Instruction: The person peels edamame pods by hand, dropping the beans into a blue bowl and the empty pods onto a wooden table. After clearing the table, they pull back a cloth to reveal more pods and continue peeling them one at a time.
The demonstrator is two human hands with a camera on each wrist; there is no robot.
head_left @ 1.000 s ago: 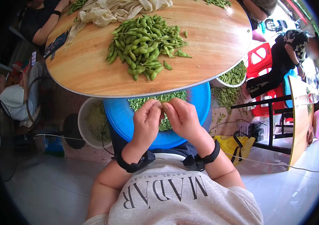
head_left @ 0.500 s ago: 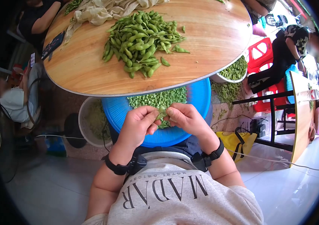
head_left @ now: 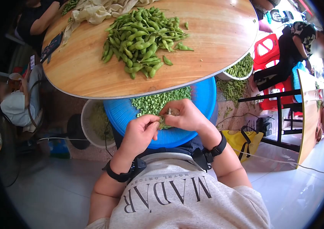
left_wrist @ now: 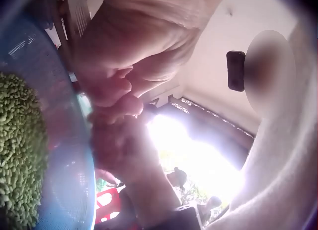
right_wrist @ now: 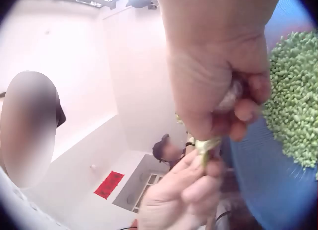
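Note:
My left hand [head_left: 138,133] pinches one end of a green edamame pod [right_wrist: 205,146] between thumb and fingertips. Opposite it, my right hand [head_left: 186,117] has its fingers curled on the pod's other end. Something pale and crumpled [right_wrist: 229,96] sits in the right palm, partly hidden by the fingers. Both hands hover over a blue plastic basket [head_left: 118,122] that holds a heap of shelled green beans [head_left: 158,100]. In the left wrist view the beans [left_wrist: 20,150] lie beside the hands, and the fingers hide the pod.
A pile of unshelled pods [head_left: 141,40] lies on the round wooden table [head_left: 211,42], whose edge overhangs the basket. Pale tubs stand on the floor, one at left [head_left: 87,129], one at right [head_left: 228,76] full of pods. Other people sit around.
The hands were fingertip to fingertip higher over the beans, then drew slightly toward the body. Now the right fingers curl over more, and the left hand sits a little lower.

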